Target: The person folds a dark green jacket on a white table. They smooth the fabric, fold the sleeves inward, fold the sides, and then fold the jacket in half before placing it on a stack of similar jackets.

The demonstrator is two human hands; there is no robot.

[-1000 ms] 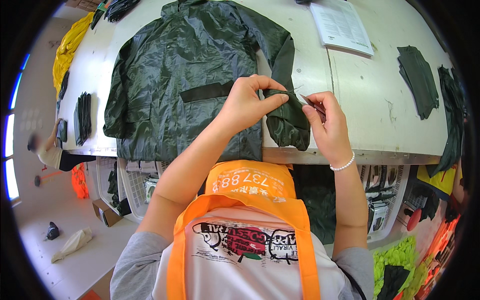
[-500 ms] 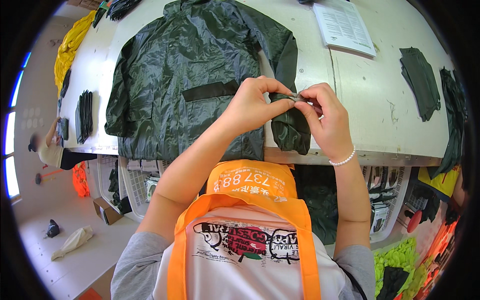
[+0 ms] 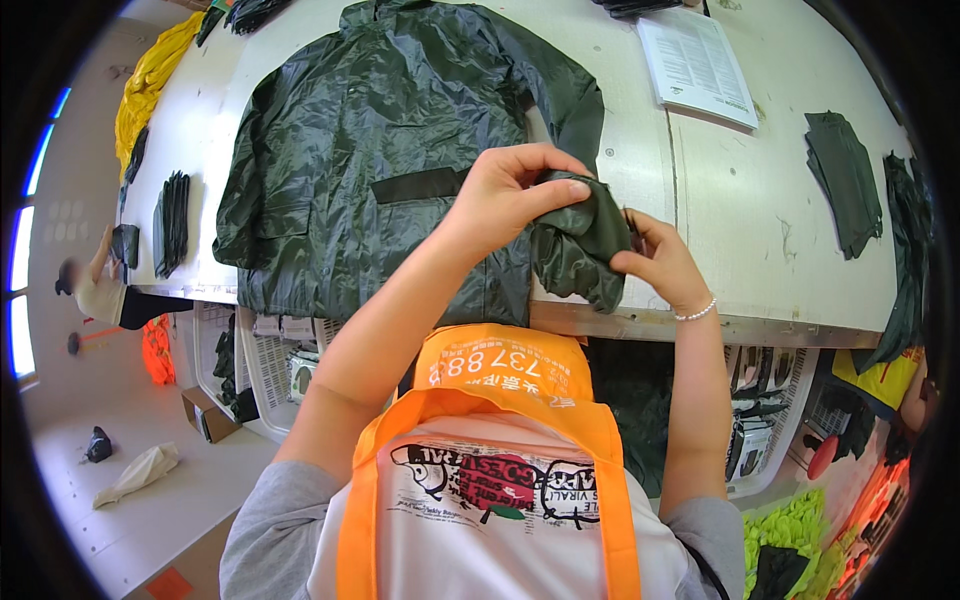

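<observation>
- The bunched sleeve [image 3: 578, 250] is clamped between the thumb and fingers of the left hand [image 3: 522, 188].
- The right hand [image 3: 662, 262] is held just beside the sleeve, with thumb and forefinger curled; whether anything is gripped there cannot be told, because the fingertips are partly hidden.
- The sleeve belongs to the dark green jacket [image 3: 350, 130], which is spread on the white table [image 3: 740, 250], and it is held near the front edge.
- A part of the jacket's lower right side is covered by the left hand and forearm.
- To the right, well apart from the hands, some dark folded cloth [image 3: 845, 185] is laid; beyond the sleeve, a stack of paper [image 3: 697, 68] is placed.
- At the left, a dark folded stack [image 3: 171, 225] is seen, and farther a heap of yellow cloth [image 3: 152, 85].
- Under the table edge, a white basket [image 3: 262, 375] is partly covered by the left arm.
- At the far left, a dark bundle [image 3: 125, 245] is handled by another person [image 3: 105, 295].
</observation>
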